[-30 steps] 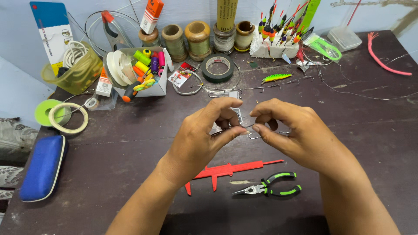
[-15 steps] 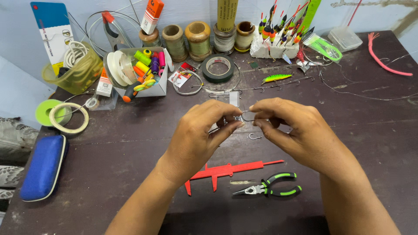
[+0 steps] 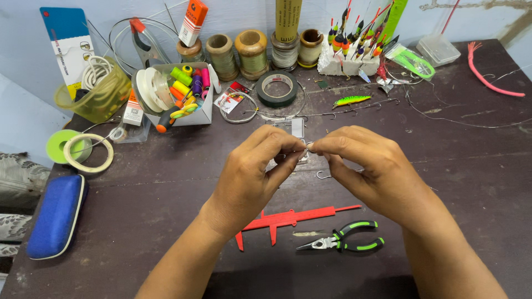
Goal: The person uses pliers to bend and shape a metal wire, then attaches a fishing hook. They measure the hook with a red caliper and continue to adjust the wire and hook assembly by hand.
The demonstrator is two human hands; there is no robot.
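Both hands are pinching a small metal hook (image 3: 308,146) between them, left hand (image 3: 252,171) and right hand (image 3: 370,166) meeting fingertip to fingertip. It looks light, stiff and sharp, best gripped by its shank. Another hook (image 3: 323,175) is lying just below; pliers (image 3: 343,244) are resting nearer the wrists.

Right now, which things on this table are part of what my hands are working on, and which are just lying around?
In hand:
left hand and right hand, pinching a small metal hook between the fingertips

Lying about:
loose hook
red caliper
green-handled pliers
tape roll
blue case
box of thread spools
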